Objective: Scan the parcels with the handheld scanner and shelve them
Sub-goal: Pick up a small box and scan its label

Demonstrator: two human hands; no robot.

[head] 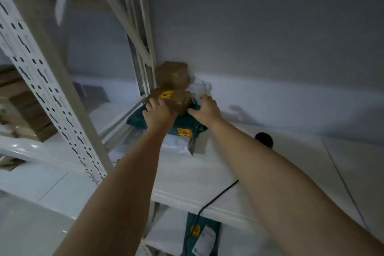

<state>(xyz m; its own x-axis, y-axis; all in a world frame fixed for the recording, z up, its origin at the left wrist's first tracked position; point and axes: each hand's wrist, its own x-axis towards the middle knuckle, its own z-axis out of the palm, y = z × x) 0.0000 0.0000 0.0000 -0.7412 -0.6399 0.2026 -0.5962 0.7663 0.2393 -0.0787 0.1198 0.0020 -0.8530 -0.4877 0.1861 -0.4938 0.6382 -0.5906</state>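
Note:
A small brown cardboard box (176, 98) with a yellow-and-red sticker sits on top of a dark green mailer bag (182, 128) on the white shelf (207, 172). My left hand (159, 113) grips the box's near left corner. My right hand (205, 108) rests at the box's right side, fingers spread, touching the green bag and a white plastic parcel (200, 89). A second brown box (172, 76) stands behind, against the wall. The black handheld scanner (264, 139) lies on the shelf to the right, its cable (216, 199) running over the front edge.
A perforated white upright (41, 81) rises at the left, with a stack of brown cartons (22, 104) beyond it. Another green mailer (202, 235) with a label lies on the shelf below. Bare shelf surface stretches to the right.

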